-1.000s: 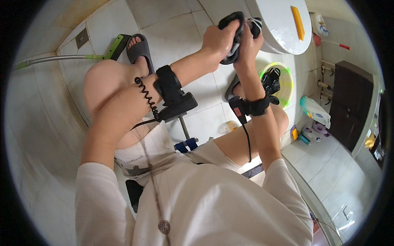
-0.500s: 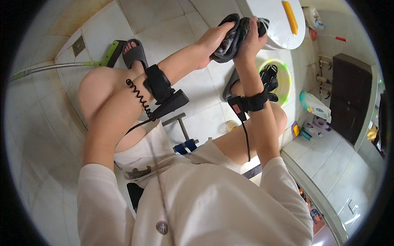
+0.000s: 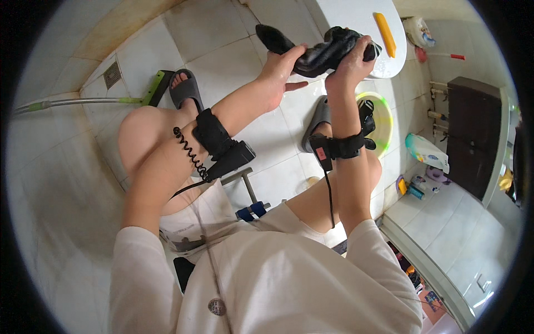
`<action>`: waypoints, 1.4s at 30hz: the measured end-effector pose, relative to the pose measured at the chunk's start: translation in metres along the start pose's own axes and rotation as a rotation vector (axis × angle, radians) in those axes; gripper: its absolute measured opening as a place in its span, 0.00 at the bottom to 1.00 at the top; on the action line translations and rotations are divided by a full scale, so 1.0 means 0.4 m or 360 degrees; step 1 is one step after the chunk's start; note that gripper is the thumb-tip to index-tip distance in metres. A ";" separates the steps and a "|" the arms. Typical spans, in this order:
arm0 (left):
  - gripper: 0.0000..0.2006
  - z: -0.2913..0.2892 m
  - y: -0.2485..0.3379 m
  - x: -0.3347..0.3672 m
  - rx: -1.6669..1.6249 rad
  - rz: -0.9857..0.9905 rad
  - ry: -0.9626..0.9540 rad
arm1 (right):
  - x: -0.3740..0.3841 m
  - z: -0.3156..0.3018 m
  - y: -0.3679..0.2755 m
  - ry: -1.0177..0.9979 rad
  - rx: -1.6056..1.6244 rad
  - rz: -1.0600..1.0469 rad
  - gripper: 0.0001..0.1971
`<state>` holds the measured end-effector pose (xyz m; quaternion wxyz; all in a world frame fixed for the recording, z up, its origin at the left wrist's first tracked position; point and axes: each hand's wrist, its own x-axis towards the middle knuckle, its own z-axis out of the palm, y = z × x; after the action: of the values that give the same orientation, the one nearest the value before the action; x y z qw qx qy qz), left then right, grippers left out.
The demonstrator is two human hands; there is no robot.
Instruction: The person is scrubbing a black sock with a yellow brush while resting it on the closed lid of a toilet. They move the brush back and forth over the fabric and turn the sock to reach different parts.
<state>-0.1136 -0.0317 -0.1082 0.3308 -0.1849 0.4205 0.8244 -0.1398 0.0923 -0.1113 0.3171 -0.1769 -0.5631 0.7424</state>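
A wet black sock point(image 3: 320, 62), with whitish suds on it, is stretched in front of me between my hands. My right hand point(image 3: 351, 65) grips its bunched right end, fingers curled round the cloth; a striped edge pokes out beyond them. My left hand point(image 3: 278, 75) holds the sock's middle, one finger lying along the cloth and another digit sticking out below it. Past this hand the sock's loose end point(image 3: 272, 39) points up and left. Both forearms carry black strapped devices with cables.
A white surface point(image 3: 356, 22) holding a yellow bar point(image 3: 385, 34) stands just beyond my right hand. A green-rimmed basin point(image 3: 384, 125) with black items sits right. A green-headed floor brush point(image 3: 153, 89) lies left, near my slippered foot point(image 3: 183, 89). A brown cabinet point(image 3: 473, 133) stands far right.
The sock was bundled between my close-set hands; now it is drawn out longer, one end loose on the left. My hands are farther apart, the left one lower and its fingers more spread.
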 end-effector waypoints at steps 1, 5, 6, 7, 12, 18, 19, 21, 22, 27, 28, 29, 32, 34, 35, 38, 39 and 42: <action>0.17 0.000 -0.002 -0.004 -0.0042 -0.0040 -0.0046 | -0.014 0.016 -0.002 0.0009 -0.0019 -0.0102 0.12; 0.21 0.006 0.011 0.021 -0.0018 0.0224 -0.0035 | -0.055 0.045 0.016 -0.0277 -0.0200 -0.0190 0.13; 0.21 -0.002 0.017 0.030 -0.0026 0.0221 -0.0028 | -0.083 0.050 0.013 -0.0371 -0.0212 -0.0164 0.12; 0.24 -0.012 0.026 0.039 0.0048 0.0251 0.0146 | -0.107 0.056 0.012 -0.0443 -0.0279 -0.0144 0.11; 0.20 -0.074 0.024 0.088 -0.0492 0.0100 -0.0018 | -0.199 0.066 -0.042 -0.0856 -0.0572 -0.0222 0.11; 0.13 0.007 0.028 0.018 -0.0150 0.0147 0.0066 | -0.119 0.051 -0.022 -0.0430 -0.0469 -0.0334 0.10; 0.13 0.013 0.019 0.023 0.0049 0.0317 0.0065 | -0.090 0.045 -0.016 -0.0353 -0.0341 -0.0172 0.10; 0.14 0.027 0.012 0.021 0.0437 0.0623 0.0127 | -0.053 0.033 -0.006 -0.0249 -0.0196 0.0120 0.13; 0.14 0.030 0.007 0.025 0.0437 0.0620 0.0124 | -0.047 0.029 0.009 -0.0246 -0.0199 0.0119 0.13; 0.15 0.027 -0.012 0.052 0.0626 0.0860 0.0509 | -0.059 0.023 0.043 -0.0272 -0.0383 0.0240 0.17; 0.15 0.024 -0.012 0.062 0.0623 0.0889 0.0604 | -0.068 0.025 0.043 -0.0325 -0.0369 0.0226 0.19; 0.16 0.013 -0.005 0.072 0.0667 0.1036 0.0709 | -0.090 0.040 0.042 -0.0312 -0.0486 0.0087 0.23; 0.16 -0.052 0.023 0.119 0.0503 0.0978 0.0733 | -0.190 0.059 -0.002 -0.0522 -0.0859 -0.0138 0.22; 0.17 -0.062 0.014 0.119 -0.0020 0.0503 0.0415 | -0.208 0.066 -0.021 -0.0636 -0.0870 -0.0159 0.20; 0.17 -0.055 0.006 0.113 0.0010 0.0446 0.0420 | -0.191 0.059 -0.009 -0.0633 -0.0908 -0.0197 0.19; 0.17 -0.033 -0.022 0.092 0.0051 0.0337 0.0268 | -0.113 0.039 0.024 -0.0574 -0.0877 -0.0273 0.19; 0.17 -0.015 -0.037 0.072 0.0387 0.0506 0.0398 | -0.070 0.021 0.037 -0.0478 -0.0866 -0.0162 0.19; 0.18 0.017 -0.021 0.034 0.0693 0.0640 0.0296 | -0.022 0.000 0.041 -0.0279 -0.0796 0.0132 0.21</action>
<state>-0.1176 -0.0173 -0.1170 0.1531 -0.0974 0.6438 0.7434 -0.1376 0.0838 -0.1278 0.1829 -0.2077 -0.7466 0.6050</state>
